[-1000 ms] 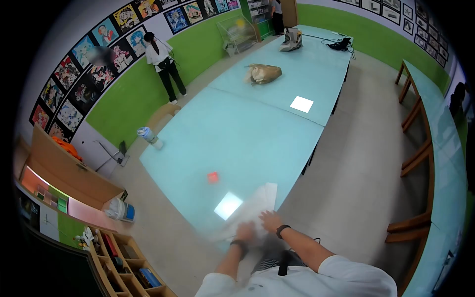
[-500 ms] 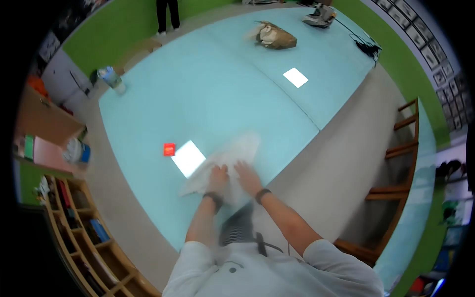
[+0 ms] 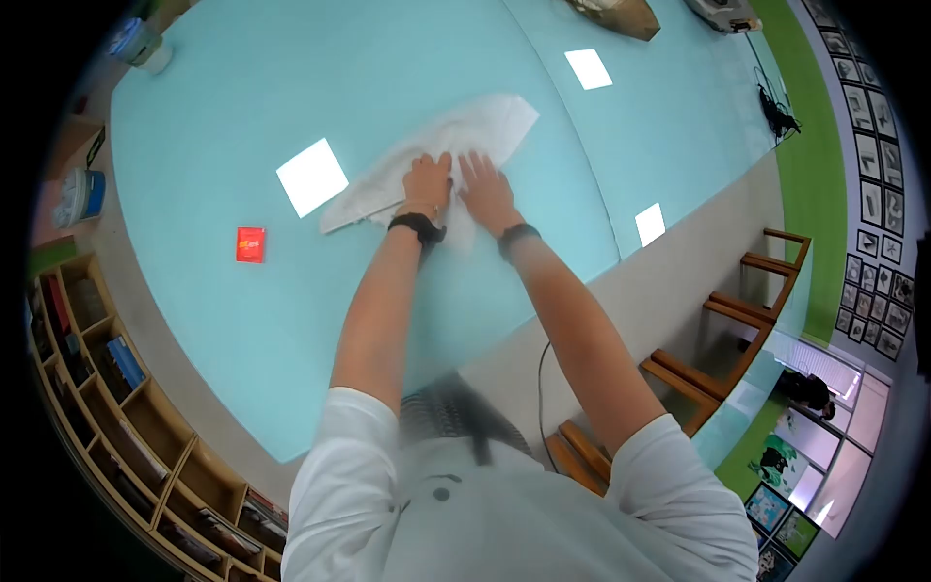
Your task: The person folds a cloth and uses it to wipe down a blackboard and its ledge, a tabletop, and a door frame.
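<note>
A thin, creased white cloth [image 3: 497, 124] lies spread in a rough triangle on the pale turquoise tabletop [image 3: 233, 339]. My left hand [image 3: 427, 184] presses flat on its middle, palm down with the fingers stretched forward and fairly close together. Just to the right, my right hand [image 3: 488, 197] rests on the same cloth with its fingers spread. Neither hand is closed around anything. A small red square packet [image 3: 249, 244] sits on the table, left of the cloth and apart from it.
Bright light patches [image 3: 311, 177] shine on the tabletop. A clear container [image 3: 143, 47] stands at the far left edge. A brown bag [image 3: 621, 14] and a dark cable bundle [image 3: 776, 114] are at the far right. Wooden shelving [image 3: 155, 417] runs along the left, wooden frames [image 3: 713, 373] along the right.
My hands and the white cloth have moved forward over the table, away from my body. The head view has tilted down, and the red packet now lies farther from the cloth.
</note>
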